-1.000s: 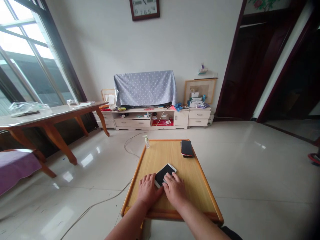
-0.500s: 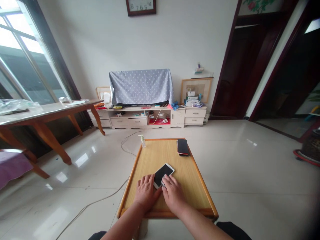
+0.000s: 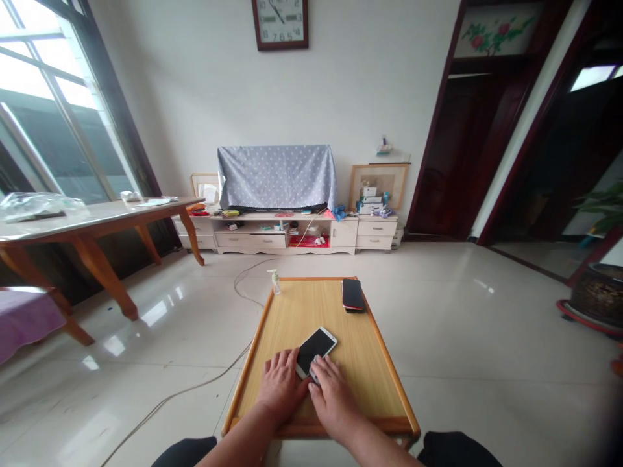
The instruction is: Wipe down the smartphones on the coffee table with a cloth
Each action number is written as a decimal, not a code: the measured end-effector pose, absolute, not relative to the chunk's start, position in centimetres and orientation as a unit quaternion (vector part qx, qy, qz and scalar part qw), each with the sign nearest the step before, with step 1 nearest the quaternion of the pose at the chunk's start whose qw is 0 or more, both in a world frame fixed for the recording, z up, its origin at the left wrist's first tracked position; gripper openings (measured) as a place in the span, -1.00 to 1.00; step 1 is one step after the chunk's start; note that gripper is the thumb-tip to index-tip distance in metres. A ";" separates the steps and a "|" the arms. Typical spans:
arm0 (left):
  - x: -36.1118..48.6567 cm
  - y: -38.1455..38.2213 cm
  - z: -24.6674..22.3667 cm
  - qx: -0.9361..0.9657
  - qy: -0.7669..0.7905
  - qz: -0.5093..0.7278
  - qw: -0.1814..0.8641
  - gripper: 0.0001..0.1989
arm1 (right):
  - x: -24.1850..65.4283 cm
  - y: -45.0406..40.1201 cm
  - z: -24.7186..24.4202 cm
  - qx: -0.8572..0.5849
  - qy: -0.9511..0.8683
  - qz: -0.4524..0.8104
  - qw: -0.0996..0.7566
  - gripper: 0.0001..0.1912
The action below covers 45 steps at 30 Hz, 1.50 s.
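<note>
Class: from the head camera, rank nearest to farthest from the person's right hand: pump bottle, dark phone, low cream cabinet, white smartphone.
Right hand:
1. White smartphone: under its fingertips.
2. Dark phone: far right of the wooden tray.
3. Pump bottle: tray's far left corner.
4. Low cream cabinet: beyond, by the wall.

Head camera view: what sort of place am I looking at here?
Most likely a living room in a home. A low cream cabinet runs along the wall, with a polka-dot cloth draped over something on it, perhaps a television. A round-faced wall clock hangs above.
</note>
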State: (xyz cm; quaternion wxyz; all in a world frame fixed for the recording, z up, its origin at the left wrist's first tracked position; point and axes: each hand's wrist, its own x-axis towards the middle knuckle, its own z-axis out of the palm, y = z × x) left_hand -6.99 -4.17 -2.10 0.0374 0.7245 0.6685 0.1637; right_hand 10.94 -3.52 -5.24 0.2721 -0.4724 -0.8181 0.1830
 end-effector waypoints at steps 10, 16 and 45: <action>-6.0 -8.7 -1.4 0.717 0.680 0.146 0.047 -0.36 | 11.8 -8.0 -4.4 -0.470 -0.818 0.197 0.268 -0.50; -6.2 -10.9 -1.2 0.713 0.683 0.143 0.060 -0.33 | 11.7 -9.9 -4.1 -0.461 -0.822 0.221 0.252 -0.47; -8.5 -12.6 -2.8 0.751 0.633 0.176 0.064 -0.24 | 10.4 -14.9 -1.4 -0.482 -0.816 0.211 0.241 -0.38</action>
